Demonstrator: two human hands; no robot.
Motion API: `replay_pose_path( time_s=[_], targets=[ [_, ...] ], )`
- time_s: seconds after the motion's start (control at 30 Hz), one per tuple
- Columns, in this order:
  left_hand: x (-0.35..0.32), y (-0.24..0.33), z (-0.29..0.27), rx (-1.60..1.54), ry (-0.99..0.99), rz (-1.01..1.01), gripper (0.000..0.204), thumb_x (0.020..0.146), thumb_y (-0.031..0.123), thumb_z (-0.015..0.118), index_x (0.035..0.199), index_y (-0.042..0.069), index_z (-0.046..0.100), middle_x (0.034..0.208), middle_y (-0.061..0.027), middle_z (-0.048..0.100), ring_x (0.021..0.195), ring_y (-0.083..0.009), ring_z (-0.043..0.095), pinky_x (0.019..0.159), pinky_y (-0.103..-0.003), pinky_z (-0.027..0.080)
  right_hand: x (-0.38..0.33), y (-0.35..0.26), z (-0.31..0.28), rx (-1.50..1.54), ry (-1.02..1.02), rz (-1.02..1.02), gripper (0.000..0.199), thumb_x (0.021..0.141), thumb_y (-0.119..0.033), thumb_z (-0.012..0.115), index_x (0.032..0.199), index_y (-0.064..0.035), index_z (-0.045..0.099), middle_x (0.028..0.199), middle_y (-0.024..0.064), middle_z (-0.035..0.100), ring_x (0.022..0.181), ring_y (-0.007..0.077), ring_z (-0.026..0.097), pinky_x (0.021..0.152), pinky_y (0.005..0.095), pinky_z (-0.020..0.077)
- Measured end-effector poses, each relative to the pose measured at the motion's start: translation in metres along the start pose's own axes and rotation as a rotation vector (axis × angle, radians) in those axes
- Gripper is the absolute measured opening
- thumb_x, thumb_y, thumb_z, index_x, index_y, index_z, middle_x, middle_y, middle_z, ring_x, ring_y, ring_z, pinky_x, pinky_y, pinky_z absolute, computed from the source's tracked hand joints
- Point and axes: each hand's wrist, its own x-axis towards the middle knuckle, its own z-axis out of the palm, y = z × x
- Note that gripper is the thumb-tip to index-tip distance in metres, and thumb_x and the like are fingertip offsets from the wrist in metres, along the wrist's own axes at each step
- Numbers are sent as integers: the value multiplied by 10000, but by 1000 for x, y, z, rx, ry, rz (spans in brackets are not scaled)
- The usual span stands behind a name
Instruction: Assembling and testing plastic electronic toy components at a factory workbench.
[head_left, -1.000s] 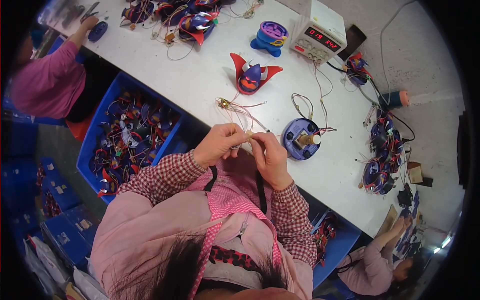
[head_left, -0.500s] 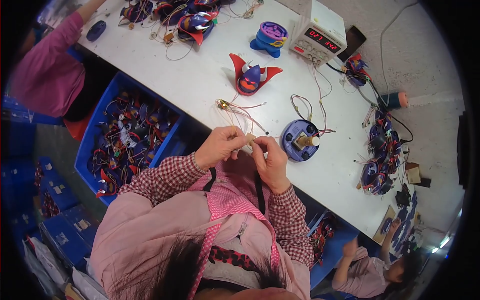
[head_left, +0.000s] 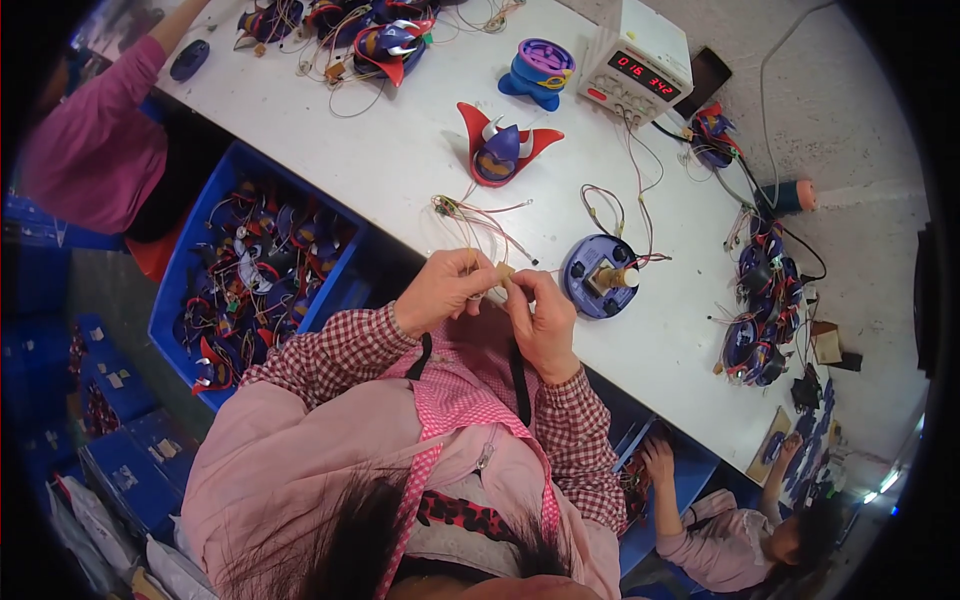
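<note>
Head view: one small tan piece (head_left: 505, 273), left of the purple base (head_left: 579, 273), sits pinched in the fingers of left hand (head_left: 442, 292) and right hand (head_left: 545, 318), probably light, stiff, fragile, best held by its edges.

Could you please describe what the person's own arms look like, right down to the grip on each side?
The forearms are covered by the left sleeve and right sleeve, both in a small dark-red-and-white check reaching the wrists. Higher up shows a plain pale pink jacket. The left grip and right grip are bare hands, with no gloves.
</note>
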Motion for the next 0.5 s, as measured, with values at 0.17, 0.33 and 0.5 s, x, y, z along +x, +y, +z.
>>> replay_pose_path(
  time_s=[0.17,0.33,0.5],
  targets=[
    [1,1,1,-29,2,-13,176,889,216,593,846,45,584,650,10,556,482,-33,505,376,-138,315,0,1,1,-7,4,-15,128,810,29,603,930,11,561,757,107,589,622,173,615,552,262,478],
    [1,-1,0,-34,7,0,167,890,206,589,846,44,582,650,8,556,481,-34,505,374,-138,316,-1,2,2,-1,0,-3,128,814,30,599,934,11,556,758,104,588,613,172,616,545,258,478],
    [1,0,3,-51,10,3,172,892,201,583,825,42,575,627,12,549,456,-30,489,354,-141,295,-4,5,2,0,-10,6,160,815,27,601,967,8,553,780,107,593,619,168,615,546,260,479]
  ],
)
